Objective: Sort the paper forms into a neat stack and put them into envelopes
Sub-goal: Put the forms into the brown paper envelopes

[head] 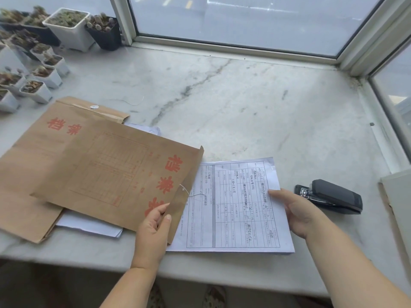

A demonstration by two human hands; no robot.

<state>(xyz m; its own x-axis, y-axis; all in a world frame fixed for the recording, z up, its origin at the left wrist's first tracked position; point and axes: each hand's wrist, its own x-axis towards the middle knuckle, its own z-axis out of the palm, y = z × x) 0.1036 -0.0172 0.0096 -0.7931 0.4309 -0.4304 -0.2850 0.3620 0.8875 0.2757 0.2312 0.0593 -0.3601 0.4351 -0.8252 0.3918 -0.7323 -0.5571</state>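
A stack of printed paper forms (233, 210) lies near the front edge of the marble sill, its left part tucked into the mouth of a brown envelope (115, 174) with red characters. My left hand (155, 225) pinches the envelope's open edge by the flap. My right hand (300, 212) grips the right edge of the forms, thumb on top. A second brown envelope (33, 152) lies underneath at the left, with more white sheets (89, 225) sticking out below it.
A black stapler (331, 196) sits right of the forms. Several small potted succulents (44, 70) crowd the far left corner. Window frames (233, 45) bound the sill at the back and right. A board edge (398, 196) leans at the far right.
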